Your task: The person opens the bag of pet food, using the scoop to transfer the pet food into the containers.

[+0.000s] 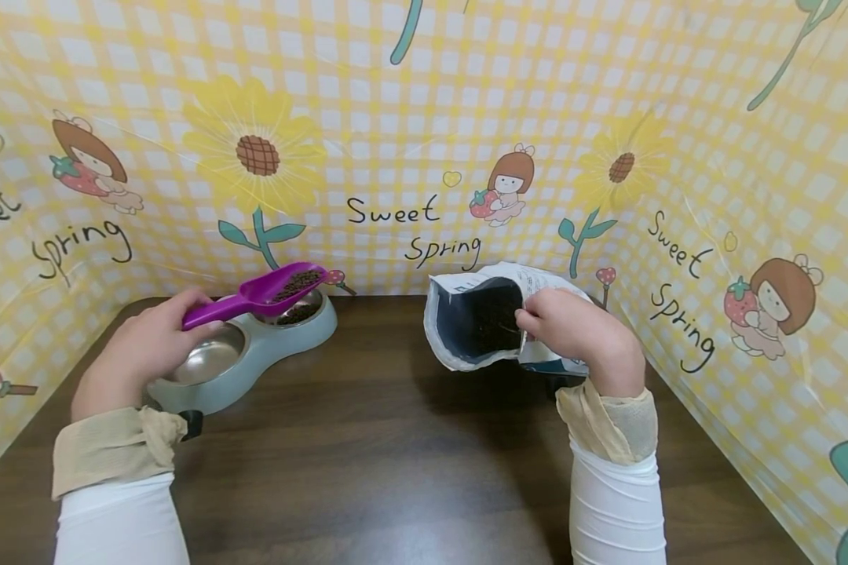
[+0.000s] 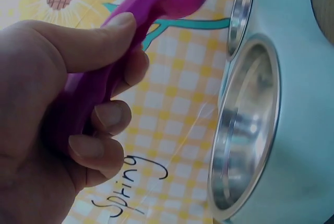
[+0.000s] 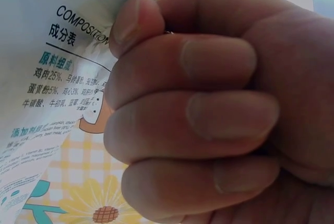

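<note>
My left hand [image 1: 148,337] grips the handle of a purple scoop [image 1: 268,294], its fingers curled round it in the left wrist view. Brown kibble [image 1: 298,286] lies in the scoop, which is held over the far bowl of a pale blue double pet bowl [image 1: 254,361]. Some kibble shows in that far bowl too; the near steel bowl [image 2: 245,130] holds none that I can see. With curled fingers, my right hand [image 1: 572,326] pinches the edge of a white pet food bag [image 1: 438,322]. The bag's mouth faces me, with dark kibble inside.
Everything stands on a dark brown wooden table [image 1: 367,463]. A yellow checked sheet [image 1: 381,141] with printed flowers and figures hangs close behind the bowls and the bag, and along both sides.
</note>
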### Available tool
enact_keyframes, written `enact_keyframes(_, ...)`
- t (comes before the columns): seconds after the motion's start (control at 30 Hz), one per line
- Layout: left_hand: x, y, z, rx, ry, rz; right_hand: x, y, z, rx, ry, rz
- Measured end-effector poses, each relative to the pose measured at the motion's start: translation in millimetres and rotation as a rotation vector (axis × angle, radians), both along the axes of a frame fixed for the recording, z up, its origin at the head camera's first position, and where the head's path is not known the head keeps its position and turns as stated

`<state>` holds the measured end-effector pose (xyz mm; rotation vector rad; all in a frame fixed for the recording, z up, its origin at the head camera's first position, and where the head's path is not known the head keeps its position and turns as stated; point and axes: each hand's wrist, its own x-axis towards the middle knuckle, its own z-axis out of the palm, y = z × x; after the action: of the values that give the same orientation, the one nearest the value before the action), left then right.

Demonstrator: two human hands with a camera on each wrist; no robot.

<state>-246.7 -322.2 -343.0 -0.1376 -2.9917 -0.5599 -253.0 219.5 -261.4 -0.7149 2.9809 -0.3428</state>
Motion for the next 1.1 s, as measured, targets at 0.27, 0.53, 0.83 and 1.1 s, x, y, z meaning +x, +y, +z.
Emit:
enact_keyframes(0.27, 2.2, -7.0, 1.1, -0.040, -0.004, 0.017, 2.0, 1, 0.0, 0.005, 0.002, -0.013)
enact_keyframes(0.53, -0.4, -4.8, 1.0, -0.081, 0.012, 0.036, 2.6, 1, -1.7, 0.014, 0.029, -0.002)
enact_keyframes(0.83, -1.9, -1.7, -0.8, -0.121, 0.043, 0.069, 1.7, 0, -1.3, 0.017, 0.025, 0.000)
enact_keyframes(1.1, -6.2, 5.3, -3.6, -0.161, 0.122, 0.097, 2.0, -2, -0.2, 0.017, 0.004, -0.012)
